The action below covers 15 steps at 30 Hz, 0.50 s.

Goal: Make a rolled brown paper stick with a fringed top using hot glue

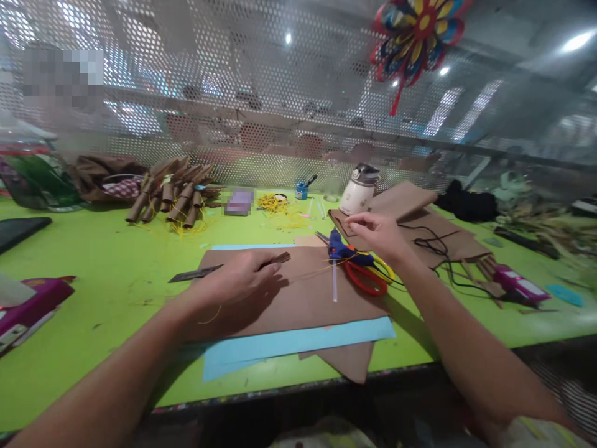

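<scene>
My left hand (242, 277), over a brown paper sheet (289, 298), is closed around a small brown paper piece (282, 257) whose dark end pokes out past the fingers. A dark flat pointed tool (193, 274) extends from beneath that hand. My right hand (375, 233) is raised with its fingers bent together; whatever they may pinch is too small to make out. Below it lie a blue glue gun (340, 249) with a clear glue stick (334, 283) and red-and-yellow-handled scissors (366, 278). Thin yellow strands (310, 271) run across the sheet between my hands.
Brown paper rolls (181, 202) and yellow raffia (275, 202) lie at the back. A white flask (357, 194) stands beside folded brown paper (405, 202). Black cord (450, 264) trails rightward. Light blue paper (298, 341) lies under the sheet near the table edge.
</scene>
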Tool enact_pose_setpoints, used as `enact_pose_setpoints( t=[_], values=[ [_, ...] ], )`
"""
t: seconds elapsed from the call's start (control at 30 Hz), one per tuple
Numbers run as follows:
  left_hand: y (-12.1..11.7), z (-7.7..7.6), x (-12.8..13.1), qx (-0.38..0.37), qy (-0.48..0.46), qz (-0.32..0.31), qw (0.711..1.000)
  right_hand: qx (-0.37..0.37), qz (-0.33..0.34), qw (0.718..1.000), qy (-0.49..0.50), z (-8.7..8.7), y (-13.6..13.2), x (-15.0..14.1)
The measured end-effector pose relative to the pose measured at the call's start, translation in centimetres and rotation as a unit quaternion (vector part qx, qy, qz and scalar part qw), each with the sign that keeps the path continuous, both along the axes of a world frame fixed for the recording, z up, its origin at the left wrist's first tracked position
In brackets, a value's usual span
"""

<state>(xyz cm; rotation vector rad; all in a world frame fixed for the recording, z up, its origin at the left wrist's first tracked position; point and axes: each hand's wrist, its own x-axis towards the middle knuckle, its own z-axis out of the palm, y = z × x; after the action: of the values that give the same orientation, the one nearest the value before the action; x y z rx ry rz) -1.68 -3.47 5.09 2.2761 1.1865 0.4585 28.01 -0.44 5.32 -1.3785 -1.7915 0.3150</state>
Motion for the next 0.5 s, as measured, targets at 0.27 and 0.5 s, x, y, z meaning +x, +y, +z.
enact_pose_setpoints(
  t=[0.27, 0.5],
  values=[
    [-0.5, -0.4, 0.0, 0.026, 0.014, -0.023, 0.999, -0.072, 0.089, 0.98, -0.161, -0.2, 0.6, 2.5],
    [0.3, -0.8, -0.3, 0.036, -0.022, -0.027, 0.999, -0.031, 0.169, 0.965, -0.2, -1.9, -2.6, -2.8]
  ],
)
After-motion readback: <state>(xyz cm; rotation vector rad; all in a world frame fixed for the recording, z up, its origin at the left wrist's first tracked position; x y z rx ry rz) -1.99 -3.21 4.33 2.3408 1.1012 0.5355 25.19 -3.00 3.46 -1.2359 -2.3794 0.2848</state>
